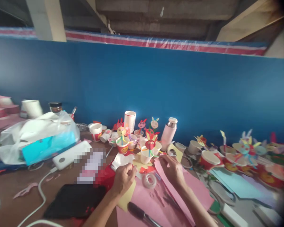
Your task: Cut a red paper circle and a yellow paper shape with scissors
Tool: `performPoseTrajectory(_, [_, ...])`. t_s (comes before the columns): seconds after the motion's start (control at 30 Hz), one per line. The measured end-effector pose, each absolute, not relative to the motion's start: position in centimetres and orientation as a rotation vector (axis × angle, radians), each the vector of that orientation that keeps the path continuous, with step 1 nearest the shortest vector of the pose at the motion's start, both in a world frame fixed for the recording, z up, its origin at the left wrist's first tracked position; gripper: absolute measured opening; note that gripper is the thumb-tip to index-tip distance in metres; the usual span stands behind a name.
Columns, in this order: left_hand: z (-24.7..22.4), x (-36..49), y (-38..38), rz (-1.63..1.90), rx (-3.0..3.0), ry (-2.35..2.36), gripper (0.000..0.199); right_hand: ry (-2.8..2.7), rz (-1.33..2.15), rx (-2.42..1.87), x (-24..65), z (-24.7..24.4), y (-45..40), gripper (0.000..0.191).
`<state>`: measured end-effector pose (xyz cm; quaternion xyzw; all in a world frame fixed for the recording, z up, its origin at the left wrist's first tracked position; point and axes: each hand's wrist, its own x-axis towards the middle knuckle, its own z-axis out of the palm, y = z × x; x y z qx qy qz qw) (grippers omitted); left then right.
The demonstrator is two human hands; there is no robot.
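Note:
My left hand is closed, fingers curled, over a yellow paper piece; anything in its fingers is hidden. My right hand has its fingers bent together at the upper edge of a pink paper sheet; whether it grips the sheet is unclear. Between and beyond the hands stands a white paper cup with a red paper animal face on top and coloured strips at its sides. Nearer me are a clear tape roll, pink-handled scissors and a black-capped pen.
Several decorated cups crowd behind, beside a pink thermos. More cups and blue paper lie right. Left are a plastic bag, a white power bank with cable and a dark flat item. A blue wall stands behind.

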<state>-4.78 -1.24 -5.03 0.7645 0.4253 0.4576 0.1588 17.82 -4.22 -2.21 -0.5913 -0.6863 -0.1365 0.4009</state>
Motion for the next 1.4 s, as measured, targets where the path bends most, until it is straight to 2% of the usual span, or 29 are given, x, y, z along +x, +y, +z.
performPoseTrajectory(1.4, [-5.1, -4.6, -1.8, 1.240, 1.947, 1.114, 0.037, -1.748, -0.259, -1.659, 17.9, -3.7, -3.6, 0.024])
